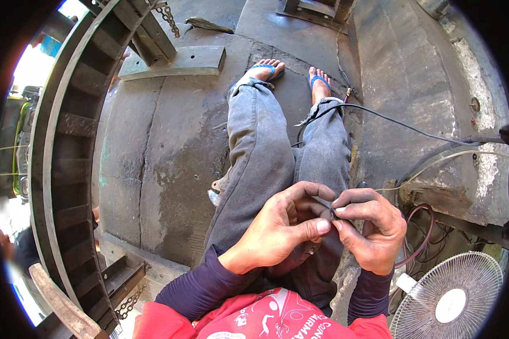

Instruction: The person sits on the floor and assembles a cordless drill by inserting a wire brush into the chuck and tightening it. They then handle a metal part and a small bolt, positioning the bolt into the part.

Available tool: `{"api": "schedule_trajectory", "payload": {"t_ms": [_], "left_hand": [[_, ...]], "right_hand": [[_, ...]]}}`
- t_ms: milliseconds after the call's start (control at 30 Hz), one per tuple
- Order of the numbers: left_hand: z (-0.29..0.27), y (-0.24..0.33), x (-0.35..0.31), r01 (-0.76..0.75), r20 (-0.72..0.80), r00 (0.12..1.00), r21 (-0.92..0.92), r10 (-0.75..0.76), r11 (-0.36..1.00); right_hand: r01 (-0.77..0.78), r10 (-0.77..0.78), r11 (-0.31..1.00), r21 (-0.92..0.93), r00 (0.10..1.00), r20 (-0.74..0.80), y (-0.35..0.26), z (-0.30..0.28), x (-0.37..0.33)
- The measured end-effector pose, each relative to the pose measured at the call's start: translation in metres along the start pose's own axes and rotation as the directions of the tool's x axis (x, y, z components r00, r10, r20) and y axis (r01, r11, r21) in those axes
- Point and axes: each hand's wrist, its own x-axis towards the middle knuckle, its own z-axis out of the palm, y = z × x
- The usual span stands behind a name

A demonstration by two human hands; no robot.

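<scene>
Above my lap, my left hand (283,226) and my right hand (374,229) meet fingertip to fingertip. Between them is a small dark piece (334,214), pinched by the thumb and fingers of my right hand. It is too small and too covered to name. The curled fingers and thumb of my left hand close on its other side. Below the left thumb a short dull tip (311,248) pokes out; I cannot tell what it belongs to. My grey jeans (260,152) lie under both hands.
A white-grilled fan (450,305) stands close at lower right. Black cables (401,121) run from my right leg to the right wall. A curved steel frame with rungs (73,164) rises on the left, beside a wooden handle (62,302). A bolted steel base plate (192,62) sits ahead.
</scene>
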Motion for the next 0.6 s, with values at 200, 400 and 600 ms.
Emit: {"api": "schedule_trajectory", "payload": {"t_ms": [200,400,600], "left_hand": [[0.001,-0.004,0.002,0.019,0.036,0.999,-0.235,-0.010,0.972],[-0.004,-0.004,0.002,0.015,0.090,0.996,-0.106,-0.005,0.994],[0.000,-0.009,0.003,-0.005,0.056,0.998,-0.262,0.021,0.965]], "right_hand": [[0.000,0.000,1.000,0.004,1.000,-0.002,-0.001,-0.002,-0.001],[-0.038,0.038,0.999,0.011,0.999,-0.006,-0.001,-0.001,-0.002],[-0.026,0.026,0.999,-0.021,1.000,-0.004,-0.004,-0.002,-0.002]]}}
